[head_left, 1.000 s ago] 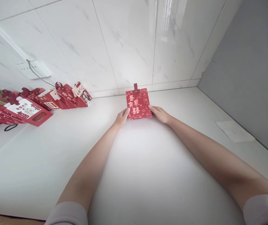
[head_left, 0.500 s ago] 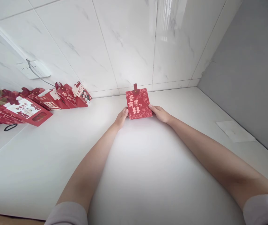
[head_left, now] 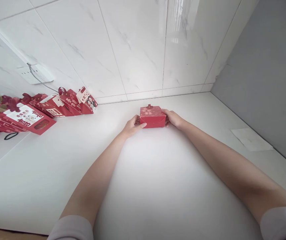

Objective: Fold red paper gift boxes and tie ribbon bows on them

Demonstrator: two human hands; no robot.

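Between my two hands is a red gift box (head_left: 153,122) with pale lettering on its patterned face and a short dark red strap at the far edge. Its plain red bottom end is turned toward me, and the lettered face is seen at a steep slant. My left hand (head_left: 133,126) is closed on its left side, the thumb against the near lower corner. On the right side my right hand (head_left: 172,119) grips it, with some fingers hidden behind the box.
Several red gift boxes and bags (head_left: 30,116) stand in a row at the left along the tiled wall. A socket panel (head_left: 36,74) with a cable is above them. A white paper sheet (head_left: 252,139) lies at the right on the white table (head_left: 157,186), beside a grey panel (head_left: 265,73).
The box has been tipped, so its lettered face leans back and its plain bottom end now shows. My left thumb has moved onto the near corner, and my right fingers have shifted along the side.
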